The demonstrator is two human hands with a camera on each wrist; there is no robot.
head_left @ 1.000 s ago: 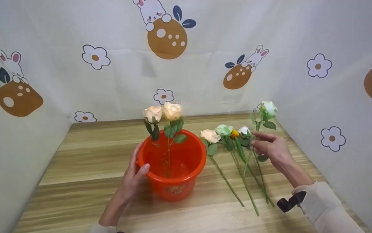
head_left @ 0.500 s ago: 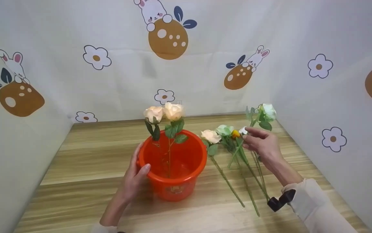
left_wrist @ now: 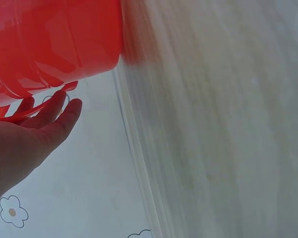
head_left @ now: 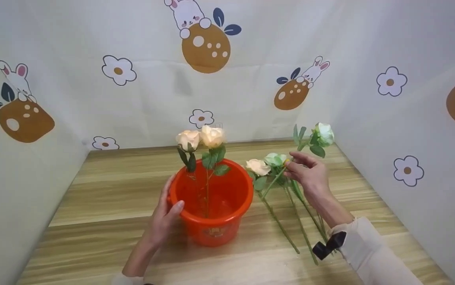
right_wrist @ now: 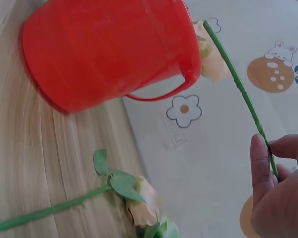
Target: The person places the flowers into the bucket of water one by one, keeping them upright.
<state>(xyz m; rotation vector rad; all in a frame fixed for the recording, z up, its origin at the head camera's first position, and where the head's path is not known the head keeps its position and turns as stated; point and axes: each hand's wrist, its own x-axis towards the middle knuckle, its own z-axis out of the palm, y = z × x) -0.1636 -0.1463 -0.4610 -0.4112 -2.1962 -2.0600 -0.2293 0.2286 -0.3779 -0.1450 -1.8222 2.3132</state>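
A red plastic bucket (head_left: 212,233) stands on the table, and two peach roses (head_left: 212,137) rise out of it. My left hand (head_left: 163,217) holds its left side, thumb over the rim and fingers along the outer wall. My right hand (head_left: 310,177) pinches a pale green rose (head_left: 324,134) by its stem (right_wrist: 243,94). That rose is off the table, its bloom tilted up to the right and its stem end angled down toward the bucket. Beneath and beside this hand lie a peach rose (head_left: 258,167) and another green rose (head_left: 275,159). More flowers are partly hidden by the hand.
Several stems spread toward the front on the wood-grain table (head_left: 104,206), right of the bucket. A printed cloth (head_left: 152,91) encloses the back and sides. The bucket's red handle (right_wrist: 159,96) hangs on its outside.
My right hand has carried the green rose left toward the bucket, over the lying flowers, and its stem end has swung up and left. My left hand and the bucket have stayed put.
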